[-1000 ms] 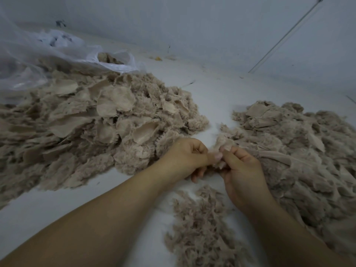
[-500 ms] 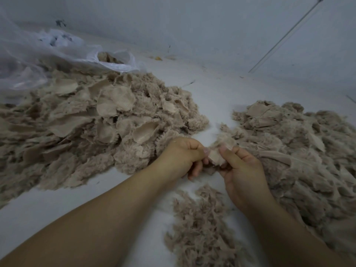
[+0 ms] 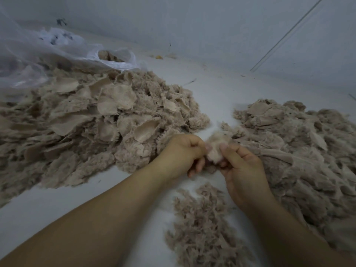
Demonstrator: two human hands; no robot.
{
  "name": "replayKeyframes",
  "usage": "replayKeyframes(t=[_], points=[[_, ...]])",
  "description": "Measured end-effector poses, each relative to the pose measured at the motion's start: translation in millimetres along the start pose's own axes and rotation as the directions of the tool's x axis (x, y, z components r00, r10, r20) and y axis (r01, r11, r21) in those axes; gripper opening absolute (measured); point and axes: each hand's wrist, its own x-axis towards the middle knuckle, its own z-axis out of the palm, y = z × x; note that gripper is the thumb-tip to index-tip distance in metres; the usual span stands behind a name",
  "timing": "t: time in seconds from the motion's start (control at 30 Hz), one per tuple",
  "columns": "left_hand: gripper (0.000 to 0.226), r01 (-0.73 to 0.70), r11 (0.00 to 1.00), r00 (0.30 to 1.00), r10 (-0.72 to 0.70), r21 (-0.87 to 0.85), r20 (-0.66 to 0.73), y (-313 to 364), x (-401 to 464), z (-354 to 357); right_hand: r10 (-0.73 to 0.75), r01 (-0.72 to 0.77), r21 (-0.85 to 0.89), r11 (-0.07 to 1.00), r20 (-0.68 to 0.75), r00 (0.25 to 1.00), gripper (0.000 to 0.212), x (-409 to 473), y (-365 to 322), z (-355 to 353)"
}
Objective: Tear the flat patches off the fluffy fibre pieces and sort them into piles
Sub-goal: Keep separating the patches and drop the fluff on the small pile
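Fibre piece (image 3: 215, 151) being pinched by left hand (image 3: 181, 155) and right hand (image 3: 243, 170), bare floor (image 3: 215, 97) lying beyond it, piles flanking.

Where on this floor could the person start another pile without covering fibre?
Bare floor runs between the left pile and right pile up to the wall. More lies near left, beside the small pile. It is crowded around the left hand and right hand.
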Motion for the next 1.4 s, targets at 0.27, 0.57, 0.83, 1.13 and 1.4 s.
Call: replayKeyframes(t=[0.27,0.57,0.83,1.13,1.4], points=[[0.040,-0.051,0.940,0.958,0.142,0.338,-0.250,-10,7,4,0.014,-0.014,0.008,1.000,-0.025,1.000,0.040,1,2,2],[0.025,-0.173,0.747,0.976,0.218,0.643,0.009,-15,12,4,-0.003,0.005,-0.067,0.998,0.029,1.000,0.034,-3,5,4],[0.028,-0.109,0.956,0.973,0.158,0.271,-0.167,-11,10,4,0.092,-0.093,-0.031,0.995,-0.014,0.996,0.017,6,3,0],[0.027,-0.172,0.980,0.968,0.188,0.101,-0.169,-3,-2,7,0.123,-0.123,-0.025,0.992,0.000,0.992,0.029,9,5,-2],[0.022,-0.196,0.976,0.960,0.212,0.099,-0.183,-2,-6,3,0.157,-0.155,-0.057,0.986,0.038,0.987,0.029,9,5,-3]])
